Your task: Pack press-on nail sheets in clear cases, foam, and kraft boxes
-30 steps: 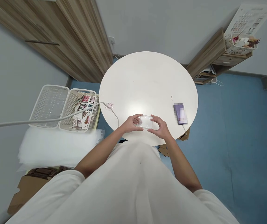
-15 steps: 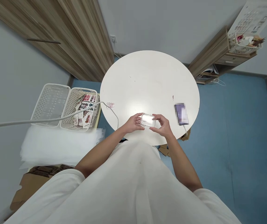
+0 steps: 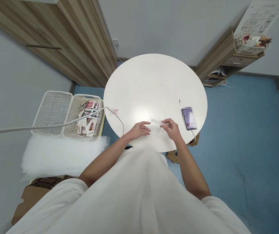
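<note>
Over the near edge of the round white table (image 3: 164,87), a small clear plastic box (image 3: 156,131) is held between both hands. Its lid (image 3: 157,122) looks tilted up along the far side, though the see-through plastic makes its outline hard to follow. My left hand (image 3: 139,130) grips the box's left side, fingers curled along it. At the right, my right hand (image 3: 172,130) pinches the lid's corner between thumb and fingers. Any contents cannot be made out.
A phone (image 3: 189,118) with a cable lies on the right of the table. A nail-tip sheet (image 3: 114,111) lies on the left. A grey cable (image 3: 81,119) crosses above two white baskets; one basket (image 3: 67,125) holds printed cards. White foam sheets (image 3: 63,154) lie nearer me.
The box was closed and bright with glare; now its lid is tilted up at the far side. My right hand has shifted slightly up to the lid's corner.
</note>
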The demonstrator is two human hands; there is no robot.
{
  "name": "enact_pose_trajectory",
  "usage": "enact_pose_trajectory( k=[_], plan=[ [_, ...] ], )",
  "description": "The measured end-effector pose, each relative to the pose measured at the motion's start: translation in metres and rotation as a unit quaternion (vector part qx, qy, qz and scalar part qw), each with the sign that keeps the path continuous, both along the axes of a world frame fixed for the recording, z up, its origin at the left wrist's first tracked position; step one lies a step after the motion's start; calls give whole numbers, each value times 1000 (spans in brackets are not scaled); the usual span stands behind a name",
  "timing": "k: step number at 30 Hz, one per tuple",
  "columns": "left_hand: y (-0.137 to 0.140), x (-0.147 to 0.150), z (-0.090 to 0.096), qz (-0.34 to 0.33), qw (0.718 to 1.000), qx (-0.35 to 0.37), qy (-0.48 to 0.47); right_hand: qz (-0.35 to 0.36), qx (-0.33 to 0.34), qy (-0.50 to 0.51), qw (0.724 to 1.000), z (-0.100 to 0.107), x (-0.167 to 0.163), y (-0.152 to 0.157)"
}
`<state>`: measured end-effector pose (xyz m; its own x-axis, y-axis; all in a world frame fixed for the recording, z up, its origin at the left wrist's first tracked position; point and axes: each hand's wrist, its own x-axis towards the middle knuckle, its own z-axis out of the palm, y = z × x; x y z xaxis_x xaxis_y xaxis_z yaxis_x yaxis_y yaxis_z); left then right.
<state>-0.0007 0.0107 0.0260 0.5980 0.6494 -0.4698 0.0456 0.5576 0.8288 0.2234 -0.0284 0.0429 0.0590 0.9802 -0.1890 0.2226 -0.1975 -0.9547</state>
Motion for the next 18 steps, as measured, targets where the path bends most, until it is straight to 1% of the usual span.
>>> enact_pose_trajectory(
  k=[3, 5, 9, 11, 13, 15, 17, 18],
  plan=[
    [-3, -2, -6, -2, 999, 26, 18, -34, -35, -28, 998, 0, -8, 8],
    [-5, -3, -9, -6, 999, 39, 24, -58, -58, -19, 996, -3, -15, 13],
    [-8, -4, -12, -8, 999, 41, 19, -81, -126, 65, 987, -10, -23, 20],
    [-10, -4, -14, -2, 999, 37, 13, -85, -149, 92, 981, -12, -25, 22],
    [-12, -4, -17, 8, 999, 36, 14, -99, -160, 105, 977, -13, -25, 21],
    [-13, -4, -22, 26, 999, 38, 28, -128, -157, 108, 973, -17, -25, 15],
    [-14, -4, -28, 47, 997, 40, 52, -158, -146, 89, 973, -23, -27, 3],
    [-15, -3, -32, 56, 996, 40, 63, -161, -139, 70, 974, -27, -29, -5]
  ],
)
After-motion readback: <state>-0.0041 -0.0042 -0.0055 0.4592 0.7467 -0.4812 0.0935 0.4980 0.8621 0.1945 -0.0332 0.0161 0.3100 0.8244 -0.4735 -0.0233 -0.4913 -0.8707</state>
